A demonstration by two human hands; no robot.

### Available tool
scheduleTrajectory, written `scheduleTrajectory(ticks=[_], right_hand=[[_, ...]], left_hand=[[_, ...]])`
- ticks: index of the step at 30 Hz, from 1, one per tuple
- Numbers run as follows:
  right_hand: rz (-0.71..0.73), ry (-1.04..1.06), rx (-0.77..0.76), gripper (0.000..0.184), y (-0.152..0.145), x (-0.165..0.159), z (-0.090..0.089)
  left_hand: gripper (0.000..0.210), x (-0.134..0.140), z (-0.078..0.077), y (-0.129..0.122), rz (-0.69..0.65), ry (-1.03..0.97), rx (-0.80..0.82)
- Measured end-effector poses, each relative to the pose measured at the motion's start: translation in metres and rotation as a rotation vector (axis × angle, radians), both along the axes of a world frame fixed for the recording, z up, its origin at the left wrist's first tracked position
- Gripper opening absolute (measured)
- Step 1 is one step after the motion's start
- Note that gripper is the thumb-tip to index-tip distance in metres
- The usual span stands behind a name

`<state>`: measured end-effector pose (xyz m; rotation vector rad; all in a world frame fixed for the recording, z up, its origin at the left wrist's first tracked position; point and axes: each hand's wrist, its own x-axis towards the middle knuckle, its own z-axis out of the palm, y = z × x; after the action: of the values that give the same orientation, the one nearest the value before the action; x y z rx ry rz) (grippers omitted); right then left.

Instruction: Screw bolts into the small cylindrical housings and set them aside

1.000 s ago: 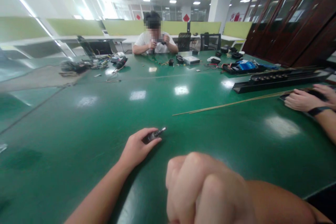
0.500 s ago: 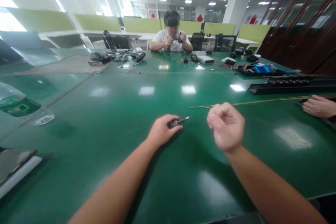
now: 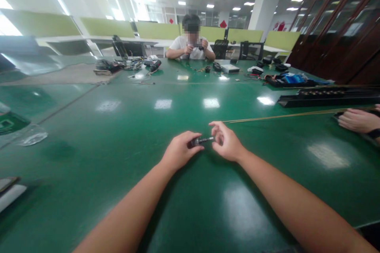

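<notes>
My left hand (image 3: 179, 149) is closed around a small dark screwdriver-like tool (image 3: 196, 141), whose thin shaft with a silver tip points right. Most of the tool's body is hidden in the palm, so its exact kind does not show. Just to the right, my right hand (image 3: 228, 142) is open, its thumb and curled fingers apart around the silver tip. Whether a fingertip touches the tip I cannot tell. Both hands are low over the green tabletop (image 3: 190, 189).
Thin brass-coloured rods (image 3: 273, 117) run right toward another person's hand (image 3: 358, 120). Behind them lies a long black channel (image 3: 323, 101). A plastic bottle (image 3: 32, 136) lies at left. Across the table a person (image 3: 191, 43) holds something dark, near scattered tools and parts.
My right hand has moved left from beside the rods to the tool's tip, turning over and opening its fingers. The left hand keeps its hold, the tool now lying more level.
</notes>
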<state>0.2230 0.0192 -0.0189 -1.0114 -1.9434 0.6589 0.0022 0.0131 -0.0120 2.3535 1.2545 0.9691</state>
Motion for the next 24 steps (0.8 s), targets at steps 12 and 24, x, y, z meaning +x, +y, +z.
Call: scheduleTrajectory(ticks=[12,24], right_hand=[[0.070,-0.019,-0.123,0.058,-0.017,-0.001,-0.004],[0.075,-0.059,-0.059,0.030,-0.017,-0.005,0.000]], left_hand=[[0.031,-0.004,0.001,-0.005,-0.020,0.030,-0.013],[0.022,0.000,0.009,-0.015,0.011,0.011,-0.026]])
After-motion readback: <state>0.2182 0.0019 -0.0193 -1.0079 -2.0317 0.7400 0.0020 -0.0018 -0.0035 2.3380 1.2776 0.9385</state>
